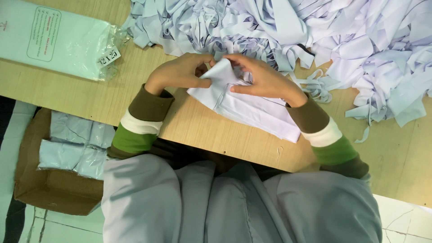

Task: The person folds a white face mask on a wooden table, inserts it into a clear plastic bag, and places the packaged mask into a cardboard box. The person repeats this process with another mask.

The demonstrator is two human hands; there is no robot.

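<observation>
At the far left corner of the tabletop [81, 96] lay a flat pale green packet in clear plastic [54, 38], out of your way, and below the near edge on that side a cardboard box [49, 184] on the floor held more bagged pale pieces, close enough to reach down to. Your left hand [180, 72] had its fingers closed on the folded white cloth piece [252, 112], thumb pressed against the raised end, seemingly to hold the fold in shape. That piece lay near the middle of the tabletop, its length running toward the near edge on your right. Your right hand [261, 76] pinched the same raised end from the other side, fingers curled together over it, with a thin tie trailing beneath. Beyond both hands, a heap of white cloth strips [342, 40] covered the far right corner, just behind your work.
</observation>
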